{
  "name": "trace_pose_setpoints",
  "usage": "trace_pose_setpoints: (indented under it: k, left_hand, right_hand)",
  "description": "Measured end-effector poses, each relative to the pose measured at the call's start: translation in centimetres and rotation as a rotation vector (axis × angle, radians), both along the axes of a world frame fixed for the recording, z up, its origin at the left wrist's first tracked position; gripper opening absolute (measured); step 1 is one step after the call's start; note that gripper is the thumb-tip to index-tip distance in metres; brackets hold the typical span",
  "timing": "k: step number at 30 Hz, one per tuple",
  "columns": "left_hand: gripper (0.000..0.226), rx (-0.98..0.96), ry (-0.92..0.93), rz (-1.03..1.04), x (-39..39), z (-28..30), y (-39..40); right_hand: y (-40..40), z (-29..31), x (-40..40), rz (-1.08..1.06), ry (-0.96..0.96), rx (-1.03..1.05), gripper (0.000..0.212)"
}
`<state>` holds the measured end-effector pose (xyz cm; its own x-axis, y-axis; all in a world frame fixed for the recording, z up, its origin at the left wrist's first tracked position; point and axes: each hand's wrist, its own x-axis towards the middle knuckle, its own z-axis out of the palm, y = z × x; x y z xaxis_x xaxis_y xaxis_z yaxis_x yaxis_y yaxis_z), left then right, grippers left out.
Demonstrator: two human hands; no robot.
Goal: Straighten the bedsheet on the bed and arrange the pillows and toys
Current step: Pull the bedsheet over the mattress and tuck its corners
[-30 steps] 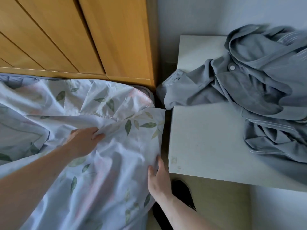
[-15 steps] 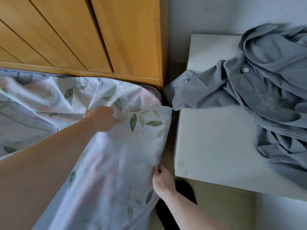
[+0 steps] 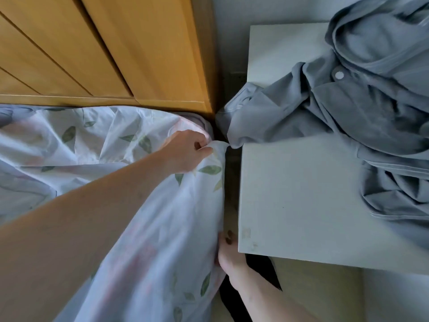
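A pale bedsheet [image 3: 97,145] printed with green leaves covers the bed's corner, wrinkled on top and hanging down the side. My left hand [image 3: 185,154] pinches the sheet's corner fold at the mattress corner, close to the headboard. My right hand [image 3: 228,254] is lower, against the sheet's hanging edge in the gap beside the white table; its fingers are partly tucked behind the fabric. No pillows or toys are in view.
A wooden headboard [image 3: 111,54] stands behind the bed. A white bedside table [image 3: 301,194] stands right of the bed across a narrow gap, with a crumpled grey shirt [image 3: 359,108] heaped on it and one sleeve drooping over the gap. Something dark [image 3: 262,273] lies on the floor below.
My left hand has moved right along the sheet to the mattress corner and now pinches the corner fold. My right hand has stayed low at the sheet's hanging edge.
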<state>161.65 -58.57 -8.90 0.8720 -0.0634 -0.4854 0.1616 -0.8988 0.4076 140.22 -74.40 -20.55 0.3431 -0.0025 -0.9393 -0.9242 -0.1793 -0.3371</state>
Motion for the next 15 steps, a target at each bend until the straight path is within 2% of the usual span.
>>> trace_pose_setpoints:
  k: [1, 3, 5, 8, 10, 11, 12, 13, 15]
  left_hand:
    - [0.027, -0.011, -0.005, -0.021, 0.4, 0.1, -0.4]
    - [0.022, 0.031, 0.005, -0.085, 1.3, 0.0, -1.3]
    - [0.028, 0.094, -0.011, -0.095, 2.0, -0.5, -1.6]
    - [0.035, 0.175, -0.051, -0.048, 2.2, -1.5, -2.0]
    - [0.034, 0.145, -0.056, 0.033, 2.0, -2.0, -2.2]
    - [0.031, 0.105, -0.065, 0.095, 1.9, -2.2, -2.0]
    - [0.027, 0.059, -0.063, 0.155, 1.5, -2.2, -1.6]
    - [0.025, 0.029, -0.051, 0.190, 1.2, -2.1, -0.9]
    - [0.040, 0.063, 0.030, 0.171, -0.2, -1.3, 1.3]
  right_hand:
    - [0.0, -0.2, -0.2, 0.003, 0.017, 0.012, 0.036]
    - [0.1, -0.9, -0.7, 0.003, 0.003, 0.015, 0.051]
    - [-0.1, -0.5, -0.7, -0.046, -0.012, -0.020, 0.050]
    - [-2.1, -0.6, -0.9, -0.129, -0.005, -0.162, 0.008]
    - [-2.9, -1.5, -0.9, -0.092, 0.036, -0.232, 0.022]
    - [-3.1, -1.9, -0.6, -0.066, 0.054, -0.260, 0.022]
    - [-3.1, -1.5, -0.3, -0.037, 0.052, -0.275, 0.010]
    - [-3.1, -1.5, -0.1, 0.027, 0.031, -0.295, 0.012]
    - [-3.2, -0.9, 0.2, 0.149, -0.053, -0.292, 0.033]
